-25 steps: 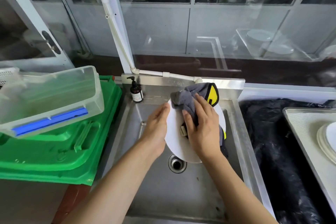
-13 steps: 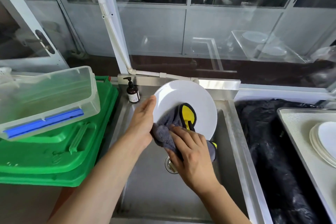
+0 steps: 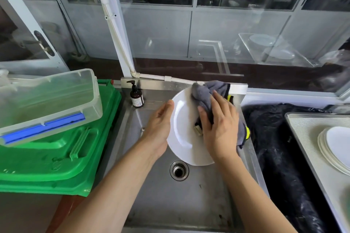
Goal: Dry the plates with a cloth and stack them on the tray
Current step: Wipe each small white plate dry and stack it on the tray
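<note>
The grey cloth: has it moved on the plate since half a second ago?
Yes. The grey cloth has gone from the plate's lower part to its upper rim, farther from the sink drain.

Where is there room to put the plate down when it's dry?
The tray on the right has bare surface in front of and behind the stack of plates. The sink floor is bare near the drain, below the right hand and left hand. The left side is crowded: a clear tub sits on green crates.
</note>
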Motion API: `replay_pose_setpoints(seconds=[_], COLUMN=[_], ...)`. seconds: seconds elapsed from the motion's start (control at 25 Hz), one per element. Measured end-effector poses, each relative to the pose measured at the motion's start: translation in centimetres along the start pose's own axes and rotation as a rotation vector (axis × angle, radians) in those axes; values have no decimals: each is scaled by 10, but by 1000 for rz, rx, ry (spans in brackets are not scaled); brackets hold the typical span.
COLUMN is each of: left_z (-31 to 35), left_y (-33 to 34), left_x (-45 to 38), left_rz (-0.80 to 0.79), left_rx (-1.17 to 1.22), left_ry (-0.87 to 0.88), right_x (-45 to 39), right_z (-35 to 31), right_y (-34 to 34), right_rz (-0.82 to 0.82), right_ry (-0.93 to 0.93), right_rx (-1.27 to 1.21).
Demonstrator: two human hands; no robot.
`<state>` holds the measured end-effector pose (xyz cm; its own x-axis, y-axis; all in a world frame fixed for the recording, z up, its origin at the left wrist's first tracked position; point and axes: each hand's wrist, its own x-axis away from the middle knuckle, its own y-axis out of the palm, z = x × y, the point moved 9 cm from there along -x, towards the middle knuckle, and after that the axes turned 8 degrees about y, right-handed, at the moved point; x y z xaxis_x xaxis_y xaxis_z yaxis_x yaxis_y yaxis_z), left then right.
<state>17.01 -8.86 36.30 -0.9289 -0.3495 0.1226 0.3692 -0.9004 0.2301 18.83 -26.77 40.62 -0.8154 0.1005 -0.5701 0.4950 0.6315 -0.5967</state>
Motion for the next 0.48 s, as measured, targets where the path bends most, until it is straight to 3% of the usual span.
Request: replay_pose_setpoints(seconds=[0.16,0.48], left_z=[2,13], left_y=[-9,-29], left_x=[-7,-13], left_rz=[101,155], left_rx=[53,13], left_ry=[-20,-51], right_x=[14,83], right_z=[-39,-39], right_y=[20,31], right_rz=[-147,-379], right_ry=[-140,-413], right_rx=[12,-29])
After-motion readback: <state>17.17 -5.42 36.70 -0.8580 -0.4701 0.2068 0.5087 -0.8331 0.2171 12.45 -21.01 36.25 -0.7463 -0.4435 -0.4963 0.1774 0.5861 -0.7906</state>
